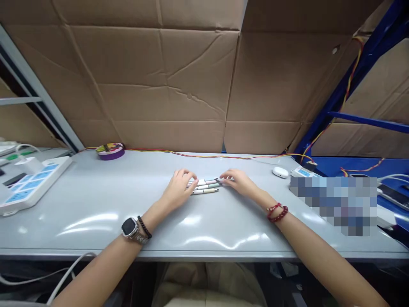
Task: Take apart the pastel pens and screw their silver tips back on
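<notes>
Three pale pens (pixel 207 186) lie side by side on the grey table (pixel 96 204), near its middle. My left hand (pixel 179 187) rests over their left ends, fingers curled onto them. My right hand (pixel 238 181) touches their right ends with its fingertips. The pens lie flat on the surface, parallel to the table's front edge. A watch and a dark bead bracelet are on my left wrist, and red bead bracelets on my right wrist.
A purple tape roll (pixel 110 151) sits at the back left. A white and blue power strip (pixel 30 183) lies at the left. A white earbud case (pixel 280 172) and a blurred patch are at the right. Cardboard walls stand behind, with a coloured wire (pixel 207 155) along the back edge.
</notes>
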Demonstrator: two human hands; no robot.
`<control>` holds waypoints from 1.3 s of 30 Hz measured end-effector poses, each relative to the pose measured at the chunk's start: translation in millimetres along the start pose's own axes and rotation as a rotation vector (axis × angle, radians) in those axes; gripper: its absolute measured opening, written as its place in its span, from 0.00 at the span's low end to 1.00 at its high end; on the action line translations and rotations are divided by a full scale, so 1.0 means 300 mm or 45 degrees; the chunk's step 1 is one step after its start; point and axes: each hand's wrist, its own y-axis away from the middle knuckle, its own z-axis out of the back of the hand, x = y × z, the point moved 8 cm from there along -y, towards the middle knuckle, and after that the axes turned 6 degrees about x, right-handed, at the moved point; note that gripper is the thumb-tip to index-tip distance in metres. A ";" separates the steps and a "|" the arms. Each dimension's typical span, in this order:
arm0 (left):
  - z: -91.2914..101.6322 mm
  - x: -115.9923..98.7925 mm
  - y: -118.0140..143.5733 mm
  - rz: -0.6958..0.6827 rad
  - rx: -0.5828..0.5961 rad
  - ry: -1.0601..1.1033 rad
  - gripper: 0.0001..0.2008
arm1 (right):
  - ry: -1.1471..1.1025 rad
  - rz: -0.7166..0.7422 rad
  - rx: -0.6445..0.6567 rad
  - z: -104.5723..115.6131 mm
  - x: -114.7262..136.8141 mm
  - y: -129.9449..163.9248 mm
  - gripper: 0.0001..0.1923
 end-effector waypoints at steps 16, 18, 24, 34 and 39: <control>-0.042 0.024 -0.008 0.030 0.029 0.240 0.04 | -0.102 0.106 0.089 -0.059 0.112 0.000 0.12; -0.017 0.014 -0.006 -0.001 -0.032 0.310 0.05 | -0.105 0.114 0.038 -0.044 0.130 0.008 0.10; 0.081 0.005 0.002 -0.049 -0.267 0.670 0.10 | -0.169 0.113 -0.124 0.024 0.172 0.031 0.12; 0.141 0.034 0.000 -0.015 -0.376 1.253 0.19 | -0.209 0.264 0.067 -0.035 0.225 0.035 0.13; 0.133 0.023 0.002 -0.037 -0.357 1.185 0.20 | -0.175 0.245 0.071 -0.048 0.218 0.029 0.15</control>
